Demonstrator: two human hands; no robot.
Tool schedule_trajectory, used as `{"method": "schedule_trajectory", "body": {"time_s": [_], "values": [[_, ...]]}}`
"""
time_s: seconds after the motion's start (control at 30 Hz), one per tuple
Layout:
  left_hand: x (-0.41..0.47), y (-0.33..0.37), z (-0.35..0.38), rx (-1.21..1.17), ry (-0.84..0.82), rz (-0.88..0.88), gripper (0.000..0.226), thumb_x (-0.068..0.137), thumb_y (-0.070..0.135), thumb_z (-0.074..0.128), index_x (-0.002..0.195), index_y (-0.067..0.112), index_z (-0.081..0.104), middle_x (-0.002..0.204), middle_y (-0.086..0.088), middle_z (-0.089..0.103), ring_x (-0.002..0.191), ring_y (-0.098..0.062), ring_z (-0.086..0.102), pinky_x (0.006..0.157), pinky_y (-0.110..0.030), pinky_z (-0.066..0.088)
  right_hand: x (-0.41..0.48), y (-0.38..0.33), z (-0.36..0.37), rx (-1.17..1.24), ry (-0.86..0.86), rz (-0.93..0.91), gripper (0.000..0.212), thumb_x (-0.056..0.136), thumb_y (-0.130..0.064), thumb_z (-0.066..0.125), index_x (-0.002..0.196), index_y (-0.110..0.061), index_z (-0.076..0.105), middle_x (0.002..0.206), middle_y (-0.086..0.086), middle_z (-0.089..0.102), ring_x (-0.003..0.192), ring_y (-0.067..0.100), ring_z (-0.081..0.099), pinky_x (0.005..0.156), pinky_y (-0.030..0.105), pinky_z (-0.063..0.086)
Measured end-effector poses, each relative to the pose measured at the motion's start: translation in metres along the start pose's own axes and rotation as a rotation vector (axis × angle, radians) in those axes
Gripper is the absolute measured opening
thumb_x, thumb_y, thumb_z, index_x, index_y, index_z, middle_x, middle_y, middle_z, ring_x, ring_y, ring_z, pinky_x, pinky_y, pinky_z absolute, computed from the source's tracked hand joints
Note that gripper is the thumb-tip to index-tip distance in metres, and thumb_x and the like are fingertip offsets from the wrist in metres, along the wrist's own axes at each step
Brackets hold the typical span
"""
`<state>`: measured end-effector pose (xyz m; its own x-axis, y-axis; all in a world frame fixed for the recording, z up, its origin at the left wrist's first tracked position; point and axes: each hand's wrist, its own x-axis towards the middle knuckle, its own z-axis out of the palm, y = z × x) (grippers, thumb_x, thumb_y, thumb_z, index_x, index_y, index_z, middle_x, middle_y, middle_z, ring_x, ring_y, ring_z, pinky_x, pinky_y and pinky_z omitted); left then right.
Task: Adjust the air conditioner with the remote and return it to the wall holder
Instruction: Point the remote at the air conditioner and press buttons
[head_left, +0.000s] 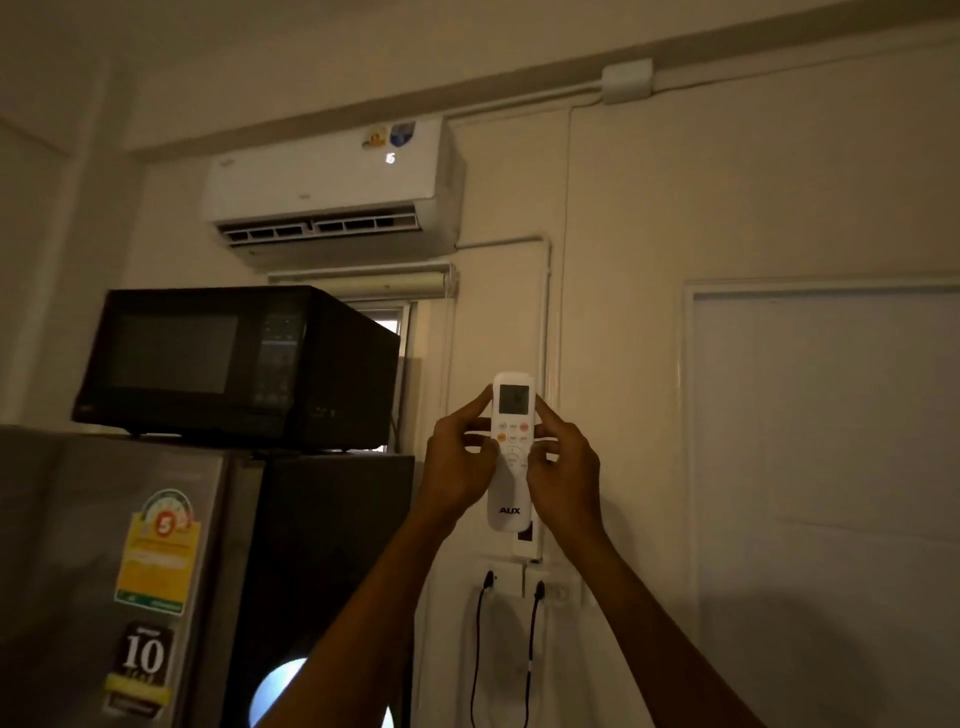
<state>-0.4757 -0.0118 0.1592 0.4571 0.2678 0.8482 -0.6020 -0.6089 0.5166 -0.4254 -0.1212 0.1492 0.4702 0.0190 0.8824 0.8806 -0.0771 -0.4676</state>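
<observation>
Right now the remote (511, 452) stands upright between both hands, its long axis vertical and its screen end up, well below and right of the air conditioner (332, 192). The left hand (457, 467) and right hand (563, 467) each clasp one side, thumbs on the buttons, arms stretched toward the far wall. Just beneath its lower end sits what looks like the wall holder (527, 543), nearer the right hand.
</observation>
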Motion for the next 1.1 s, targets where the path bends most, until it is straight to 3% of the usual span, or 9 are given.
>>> {"method": "schedule_trajectory", "body": {"time_s": [0.17,0.3,0.47,0.63,0.77,0.9,1.1], "values": [[-0.011,0.020,-0.046,-0.018,0.014,0.001,0.058,0.086,0.006,0.059,0.138,0.025,0.042,0.121,-0.003,0.062,0.099,-0.010,0.062,0.068,-0.015,0.055,-0.014,-0.043,0.018,0.018,-0.013,-0.013,0.052,0.086,-0.004,0.058,0.134,-0.018,0.045,0.124,0.013,0.058,0.108,0.021,0.060,0.057,-0.002,0.043],[-0.024,0.033,-0.083,0.000,-0.005,0.001,0.057,0.085,0.001,0.058,0.137,0.021,0.043,0.118,0.002,0.059,0.091,-0.001,0.059,0.059,-0.006,0.052,-0.031,-0.075,0.033,0.043,-0.026,-0.024,0.053,0.087,-0.002,0.055,0.136,-0.019,0.043,0.128,0.012,0.058,0.109,0.021,0.060,0.063,0.006,0.047],[-0.041,0.043,-0.133,-0.013,0.007,-0.001,0.059,0.086,0.000,0.057,0.137,0.023,0.041,0.127,-0.009,0.061,0.109,-0.019,0.062,0.061,-0.012,0.052,-0.056,-0.116,0.058,0.055,-0.032,-0.016,0.053,0.087,-0.001,0.054,0.135,-0.020,0.043,0.128,0.011,0.059,0.109,0.023,0.061,0.057,0.002,0.047],[-0.064,0.054,-0.184,-0.032,-0.004,0.005,0.059,0.087,-0.001,0.055,0.137,0.026,0.041,0.126,-0.006,0.061,0.099,-0.008,0.061,0.059,-0.001,0.049,-0.082,-0.154,0.084,0.100,-0.035,0.013,0.054,0.087,-0.004,0.057,0.136,-0.022,0.043,0.129,0.009,0.060,0.110,0.025,0.062,0.072,0.017,0.053],[-0.078,0.062,-0.224,-0.035,-0.017,-0.023,0.058,0.087,-0.001,0.054,0.137,0.027,0.041,0.122,-0.006,0.062,0.098,-0.011,0.062,0.055,-0.010,0.051,-0.101,-0.185,0.102,0.123,-0.033,0.008,0.052,0.087,-0.005,0.057,0.135,-0.021,0.044,0.131,0.009,0.058,0.111,0.026,0.061,0.066,0.010,0.049],[-0.089,0.070,-0.258,0.000,-0.030,-0.019,0.059,0.087,-0.002,0.055,0.138,0.024,0.040,0.125,-0.008,0.062,0.094,-0.006,0.060,0.054,-0.006,0.050,-0.121,-0.213,0.118,0.127,-0.033,0.025,0.050,0.088,-0.005,0.056,0.134,-0.020,0.045,0.132,0.008,0.058,0.112,0.026,0.061,0.062,0.006,0.047],[-0.104,0.079,-0.293,-0.043,-0.021,-0.038,0.059,0.086,-0.004,0.055,0.137,0.023,0.042,0.127,-0.011,0.061,0.111,-0.024,0.062,0.074,-0.022,0.055,-0.136,-0.243,0.132,0.108,-0.051,0.016,0.049,0.088,-0.003,0.054,0.134,-0.021,0.045,0.131,0.011,0.058,0.113,0.028,0.061,0.061,0.005,0.047]]}}
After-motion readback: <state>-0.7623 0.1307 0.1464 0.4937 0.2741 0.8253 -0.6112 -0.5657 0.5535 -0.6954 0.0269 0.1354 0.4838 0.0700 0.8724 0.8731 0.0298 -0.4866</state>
